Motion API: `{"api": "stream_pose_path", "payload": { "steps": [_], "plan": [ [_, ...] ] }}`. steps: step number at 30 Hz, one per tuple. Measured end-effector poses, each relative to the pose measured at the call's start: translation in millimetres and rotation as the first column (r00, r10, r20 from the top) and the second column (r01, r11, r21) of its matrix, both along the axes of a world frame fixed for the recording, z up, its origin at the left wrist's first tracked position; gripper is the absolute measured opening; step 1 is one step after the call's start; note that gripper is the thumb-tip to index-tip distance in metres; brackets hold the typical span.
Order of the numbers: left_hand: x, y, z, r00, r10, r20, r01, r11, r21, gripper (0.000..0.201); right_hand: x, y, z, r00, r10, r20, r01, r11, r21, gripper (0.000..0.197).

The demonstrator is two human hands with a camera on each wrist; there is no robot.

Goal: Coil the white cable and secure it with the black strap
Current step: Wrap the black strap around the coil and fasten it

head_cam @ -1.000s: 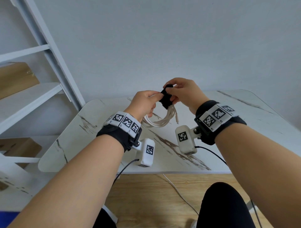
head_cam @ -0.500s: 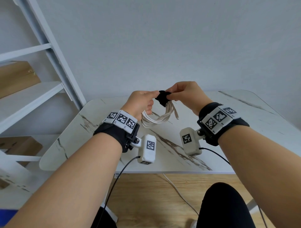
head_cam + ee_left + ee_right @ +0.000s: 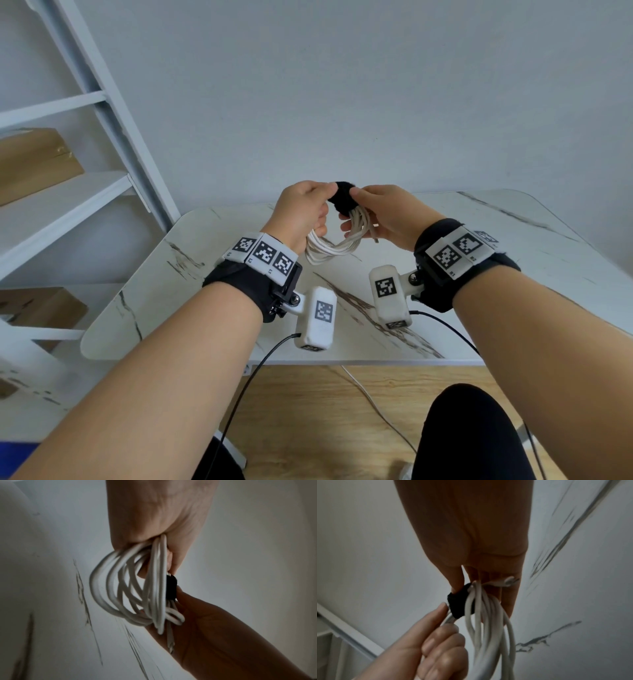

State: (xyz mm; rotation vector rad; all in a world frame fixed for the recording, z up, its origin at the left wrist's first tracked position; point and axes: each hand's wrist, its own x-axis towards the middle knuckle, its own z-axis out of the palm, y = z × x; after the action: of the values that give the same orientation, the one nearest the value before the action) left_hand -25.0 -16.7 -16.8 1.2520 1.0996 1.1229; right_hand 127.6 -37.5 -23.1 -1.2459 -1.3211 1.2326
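Hands meet above the far middle of the marble-patterned table [image 3: 513, 246], both raised off its surface. The white cable [image 3: 337, 241] is already gathered into a bundle of loops that hangs down between them, and the black strap [image 3: 342, 198] sits wrapped around the top of that bundle. The left hand [image 3: 303, 214] has its fingers curled around the loops on the left side, with the thumb tip touching the strap's left end. From the left wrist view the loops fan out from under that closed fist, and the strap shows as a dark band on the far side of the bundle. The right hand [image 3: 385, 216] pinches the strap from the right: its thumb presses on the top of the band while the other fingers lie under and behind the cable. In the right wrist view a connector end of the cable pokes out against those fingers, just beside the strap. The lowest loops hang close to the tabletop; I cannot tell whether they touch it.

To the left stands a white shelf unit [image 3: 68, 205] with a cardboard box [image 3: 34, 164] on it. Below the near edge of the table there is wooden floor [image 3: 308, 411].
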Motion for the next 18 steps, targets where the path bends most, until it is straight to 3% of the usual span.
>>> {"api": "stream_pose_path", "payload": {
  "steps": [6,12,15,18],
  "plan": [
    [0,-2,-7,0.998,-0.063,-0.004,0.063,0.997,-0.037,0.021,-5,2,-9,0.984,-0.1,0.147,0.087,0.992,0.093,0.029],
    [-1,5,-6,0.984,-0.057,-0.169,0.059,0.998,0.005,0.027,0,4,-5,0.988,-0.131,0.085,0.126,0.99,0.062,0.034],
    [-1,10,-8,0.998,0.027,-0.062,-0.028,1.0,-0.012,0.029,1,3,-2,0.991,-0.129,0.014,0.13,0.991,-0.014,0.041],
    [-1,14,-8,0.987,0.089,0.134,-0.074,0.991,-0.115,0.02,5,3,-3,0.998,-0.056,0.0,0.056,0.992,-0.109,0.048]
  ]
}}
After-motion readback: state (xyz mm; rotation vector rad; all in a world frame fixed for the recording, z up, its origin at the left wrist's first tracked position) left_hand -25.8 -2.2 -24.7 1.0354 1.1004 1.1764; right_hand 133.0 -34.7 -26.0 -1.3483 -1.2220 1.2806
